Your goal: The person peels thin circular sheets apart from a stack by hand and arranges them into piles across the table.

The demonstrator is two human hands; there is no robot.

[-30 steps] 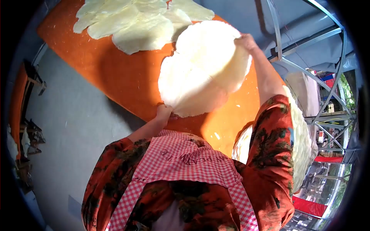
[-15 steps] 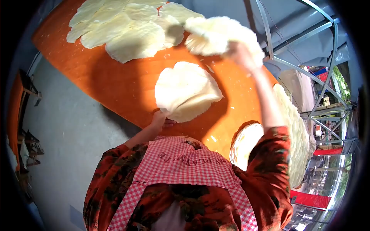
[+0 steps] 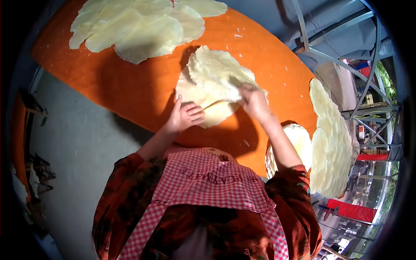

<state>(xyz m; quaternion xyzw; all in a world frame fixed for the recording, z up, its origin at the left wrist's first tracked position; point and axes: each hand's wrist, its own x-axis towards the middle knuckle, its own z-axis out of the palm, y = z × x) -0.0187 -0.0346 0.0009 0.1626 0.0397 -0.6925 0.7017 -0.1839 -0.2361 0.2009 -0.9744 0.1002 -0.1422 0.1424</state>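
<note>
A thin, pale round sheet (image 3: 214, 113) lies on the orange surface in front of me. Over it is a second, crumpled pale sheet (image 3: 216, 69), its near right edge gripped by my right hand (image 3: 255, 100) with fingers closed. At the lower left edge of the flat sheet, my left hand (image 3: 186, 116) is open with its fingers spread, partly over that edge. Whether it touches the sheet I cannot tell.
Overlapping pale sheets (image 3: 143, 30) lie at the far left of the orange surface (image 3: 134, 86). A round stack (image 3: 297, 141) sits by my right forearm, beside more overlapping sheets (image 3: 331, 147). Metal bars (image 3: 342, 65) stand at the right.
My right hand has swung the upper sheet away to the far right, then back over the flat one. My left hand has let go of the near edge and spread its fingers.
</note>
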